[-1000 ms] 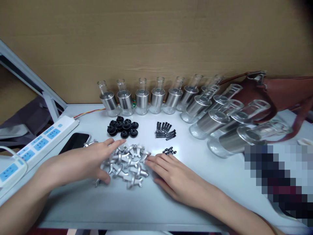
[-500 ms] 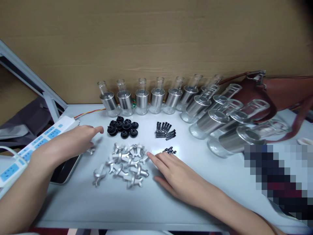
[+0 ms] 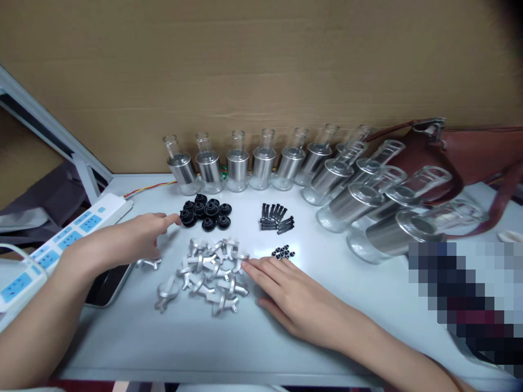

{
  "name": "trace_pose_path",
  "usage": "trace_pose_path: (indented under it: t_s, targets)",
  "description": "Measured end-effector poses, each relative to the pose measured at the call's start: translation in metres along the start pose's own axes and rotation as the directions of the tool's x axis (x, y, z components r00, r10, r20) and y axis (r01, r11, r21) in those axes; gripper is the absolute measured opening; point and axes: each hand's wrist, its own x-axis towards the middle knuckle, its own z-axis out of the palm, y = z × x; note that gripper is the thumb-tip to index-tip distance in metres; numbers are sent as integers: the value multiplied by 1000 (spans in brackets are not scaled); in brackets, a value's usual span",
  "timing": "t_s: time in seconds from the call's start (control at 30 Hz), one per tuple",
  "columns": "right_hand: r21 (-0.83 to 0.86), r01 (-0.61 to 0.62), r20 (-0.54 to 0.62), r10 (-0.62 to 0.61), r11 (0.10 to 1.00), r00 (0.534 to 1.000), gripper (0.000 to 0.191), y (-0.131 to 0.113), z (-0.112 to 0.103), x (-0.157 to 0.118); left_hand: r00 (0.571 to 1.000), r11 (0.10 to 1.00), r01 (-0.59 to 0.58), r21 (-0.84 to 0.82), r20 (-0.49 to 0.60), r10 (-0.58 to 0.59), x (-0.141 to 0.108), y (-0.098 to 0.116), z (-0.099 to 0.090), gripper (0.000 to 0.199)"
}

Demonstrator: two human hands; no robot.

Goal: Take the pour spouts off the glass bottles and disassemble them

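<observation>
My left hand reaches in from the left, its forefinger stretched out. The fingertip is at the near-left edge of a cluster of round black stepped caps; whether it touches is hard to tell. Below its thumb lies a single silver metal part. My right hand hovers low or rests palm down with fingers extended and nothing in its grasp. Its fingertips meet the right side of a loose pile of silver forked metal fittings. Beyond that hand are small black ring-like pieces and black pins.
Several glass bottles with metal sleeves line the table's back and right side. A brown leather bag stands behind them. On the left are a white power strip and a dark-screened phone. A cardboard wall closes the back.
My left hand has shifted slightly right, its forefinger now at the black caps. My right fingertips have drawn slightly down and left against the silver fittings.
</observation>
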Motion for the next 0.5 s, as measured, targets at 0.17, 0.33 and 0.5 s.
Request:
trace_pose_path:
  t_s: [0.17,0.33,0.5]
  targets:
    - [5,4,-11,-4,1000,1000,45,1,0,0,1000,997,21,81,-15,-20,-8,3,-11,64]
    - [-3,-4,3,4,1000,1000,40,1,0,0,993,997,-1,71,122,-8,-5,12,-10,61]
    - [6,-1,10,1,1000,1000,40,1,0,0,977,995,-93,38,195,84,-3,48,-9,49]
